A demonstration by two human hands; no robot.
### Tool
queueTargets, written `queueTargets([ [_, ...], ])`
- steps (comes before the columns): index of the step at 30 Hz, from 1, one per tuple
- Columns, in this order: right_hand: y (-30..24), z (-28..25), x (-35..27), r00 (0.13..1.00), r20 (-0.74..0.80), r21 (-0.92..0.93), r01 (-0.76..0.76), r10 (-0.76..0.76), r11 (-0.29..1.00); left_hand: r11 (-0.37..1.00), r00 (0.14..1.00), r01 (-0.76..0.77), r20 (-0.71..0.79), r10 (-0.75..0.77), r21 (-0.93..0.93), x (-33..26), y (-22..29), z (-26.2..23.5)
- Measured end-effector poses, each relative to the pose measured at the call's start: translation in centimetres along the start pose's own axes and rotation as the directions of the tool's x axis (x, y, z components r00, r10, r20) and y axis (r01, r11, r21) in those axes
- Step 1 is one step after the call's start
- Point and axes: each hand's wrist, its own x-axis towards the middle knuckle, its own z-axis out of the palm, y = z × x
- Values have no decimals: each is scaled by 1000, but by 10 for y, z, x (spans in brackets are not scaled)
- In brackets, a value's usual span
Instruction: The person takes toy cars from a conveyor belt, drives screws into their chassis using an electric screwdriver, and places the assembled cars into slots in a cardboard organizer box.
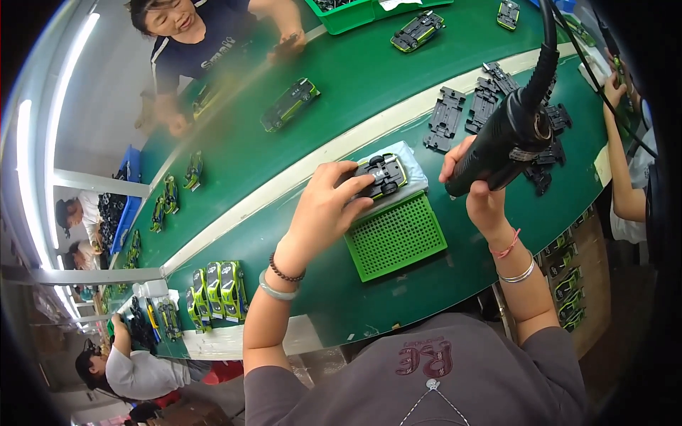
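Note:
My left hand (329,197) grips a toy car (387,172), black underside up with wheels showing. The car lies on a pale blue wrapped pad (419,172) at the middle of the bench. Wrapped in my right hand (486,204) is a black electric screwdriver (497,145), its thick cable running up from the top. The tool is apart from the car, to its right, and its tip is hard to make out. Just below the pad sits a shallow green perforated basket (398,238). Several black car chassis (446,118) lie beyond the screwdriver.
Several green-and-black toy cars (217,290) stand grouped at the left. Across a pale strip, more cars (290,105) lie along the green surface (341,78). A green bin (341,20) stands at the far side. Co-workers (188,42) sit opposite, left and right. Boxed cars (568,284) are low right.

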Motion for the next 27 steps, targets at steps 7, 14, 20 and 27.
queueTargets([
  [7,1,-2,-1,1000,-1,-3,14,-14,1000,994,1000,-24,-13,26,105,-8,0,7],
  [14,2,-1,-3,999,41,-37,3,-2,999,959,999,-31,36,22,282,-19,9,7],
  [20,-1,0,-1,1000,-21,-67,-2,1,998,995,993,101,53,-101,4,-27,-7,-18],
  [27,-5,6,0,1000,-10,-73,-15,14,997,984,996,74,-57,-66,159,-43,-2,-15],
])
